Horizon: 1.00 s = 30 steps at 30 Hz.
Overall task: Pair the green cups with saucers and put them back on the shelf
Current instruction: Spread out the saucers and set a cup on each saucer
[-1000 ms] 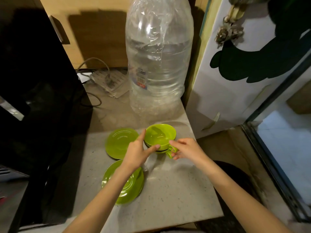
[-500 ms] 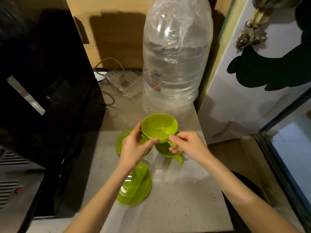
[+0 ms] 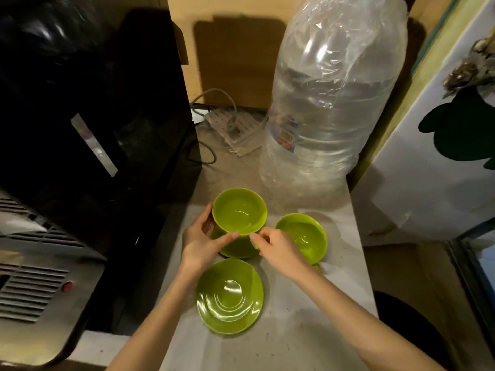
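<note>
Pairing step: left hand (image 3: 199,243) and right hand (image 3: 278,250) pinch raised cup (image 3: 239,211); far saucer (image 3: 235,247) directly below grip. Next: lower centred, release.

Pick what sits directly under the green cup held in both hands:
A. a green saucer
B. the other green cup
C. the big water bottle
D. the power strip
A: the held cup hovers over a green saucer, whose edge shows beneath it between left hand and right hand.
</note>
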Motion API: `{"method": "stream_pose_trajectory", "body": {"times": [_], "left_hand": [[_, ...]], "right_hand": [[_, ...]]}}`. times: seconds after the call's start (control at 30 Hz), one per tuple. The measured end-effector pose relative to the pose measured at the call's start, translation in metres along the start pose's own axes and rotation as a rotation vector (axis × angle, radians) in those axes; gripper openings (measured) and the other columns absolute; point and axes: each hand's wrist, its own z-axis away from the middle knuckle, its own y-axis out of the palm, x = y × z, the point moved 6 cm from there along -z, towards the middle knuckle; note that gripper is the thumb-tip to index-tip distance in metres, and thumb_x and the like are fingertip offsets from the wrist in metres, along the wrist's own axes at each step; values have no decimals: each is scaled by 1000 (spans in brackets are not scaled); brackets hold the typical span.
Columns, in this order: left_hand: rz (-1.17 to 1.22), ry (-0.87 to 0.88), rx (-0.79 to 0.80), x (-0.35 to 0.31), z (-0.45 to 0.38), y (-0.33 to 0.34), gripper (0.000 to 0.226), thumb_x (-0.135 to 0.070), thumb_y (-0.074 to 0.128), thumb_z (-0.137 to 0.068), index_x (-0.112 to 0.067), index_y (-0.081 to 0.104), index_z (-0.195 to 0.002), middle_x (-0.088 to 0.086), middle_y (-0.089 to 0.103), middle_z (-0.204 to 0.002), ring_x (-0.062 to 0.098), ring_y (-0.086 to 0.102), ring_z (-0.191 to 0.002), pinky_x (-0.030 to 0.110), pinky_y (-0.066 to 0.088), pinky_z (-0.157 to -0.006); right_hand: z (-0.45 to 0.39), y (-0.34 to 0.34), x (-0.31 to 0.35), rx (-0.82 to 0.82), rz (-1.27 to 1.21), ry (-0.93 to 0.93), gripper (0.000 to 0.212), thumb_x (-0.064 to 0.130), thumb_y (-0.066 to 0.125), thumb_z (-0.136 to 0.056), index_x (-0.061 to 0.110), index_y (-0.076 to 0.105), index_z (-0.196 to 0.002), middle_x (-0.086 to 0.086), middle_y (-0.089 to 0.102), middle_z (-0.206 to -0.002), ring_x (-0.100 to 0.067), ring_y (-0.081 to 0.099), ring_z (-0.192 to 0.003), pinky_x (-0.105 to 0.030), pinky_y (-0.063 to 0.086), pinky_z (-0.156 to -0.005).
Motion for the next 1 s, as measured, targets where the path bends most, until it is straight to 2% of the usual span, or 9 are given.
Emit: {"method": "stream_pose_trajectory", "body": {"times": [0.07, 0.13, 0.23, 0.43, 0.57, 0.77, 0.83, 0.93, 1.0], "left_hand": [[12, -21, 12, 9, -1, -2, 91, 5, 79, -57, -7, 36, -137, -2, 48, -126, 13, 48, -121, 24, 39, -101], [5, -34, 23, 16, 0, -4, 92, 0, 81, -55, -11, 38, -136, -5, 50, -124, 12, 50, -120, 17, 43, -96], [9, -58, 37, 24, 4, -6, 95, -13, 84, -52, -16, 40, -136, -4, 52, -127, 11, 51, -120, 26, 43, -99], [-23, -53, 31, 28, 5, -8, 89, -6, 82, -59, -18, 39, -137, 0, 49, -137, 8, 49, -122, 21, 44, -97], [-87, -22, 23, 27, 3, -7, 89, -7, 82, -58, -17, 40, -136, 2, 49, -138, 9, 49, -122, 3, 44, -86], [-117, -5, 22, 30, 6, -6, 88, -11, 83, -59, -16, 42, -136, 2, 50, -138, 11, 50, -123, 0, 42, -84], [-145, 5, 13, 30, 7, -6, 87, -12, 83, -59, -15, 42, -136, 2, 50, -137, 12, 50, -122, -2, 41, -83], [-175, 15, 19, 30, 7, -5, 87, -14, 83, -59, -16, 41, -136, 2, 48, -138, 12, 49, -123, 5, 42, -88], [-198, 8, 20, 31, 6, -6, 88, -19, 83, -59, -18, 40, -136, 2, 47, -139, 14, 48, -125, 19, 43, -96]], "right_hand": [[0, 5, -1, -1, 58, 12, 31, 28, 50, -91, 1, 65, -90, -21, 69, -91, -32, 60, -83, -31, 39, -67], [0, 8, -2, -18, 104, 14, 33, 27, 51, -91, -2, 65, -95, -22, 68, -99, -32, 61, -90, -33, 39, -70], [0, 13, -2, -34, 151, 3, 32, 25, 50, -91, -4, 64, -97, -21, 63, -107, -31, 58, -98, -33, 41, -81], [1, 16, 0, -37, 227, -19, 30, 24, 48, -93, -2, 63, -99, -16, 61, -107, -26, 59, -96, -29, 43, -78], [1, 15, -2, -40, 239, -21, 30, 24, 48, -93, -1, 64, -98, -15, 62, -106, -25, 59, -94, -22, 37, -71], [6, 14, -4, -55, 271, -27, 30, 25, 47, -93, 1, 64, -99, -14, 61, -104, -22, 58, -90, -21, 34, -68], [7, 14, -4, -59, 271, -31, 30, 26, 47, -93, 1, 64, -98, -14, 62, -103, -19, 55, -83, -21, 34, -68], [7, 13, -4, -63, 249, -34, 30, 26, 49, -92, 1, 66, -94, -14, 62, -99, -13, 48, -76, -22, 35, -66], [7, 11, -4, -63, 244, -35, 31, 27, 49, -92, 2, 67, -90, -14, 64, -96, -14, 50, -74, -23, 36, -65]]}}
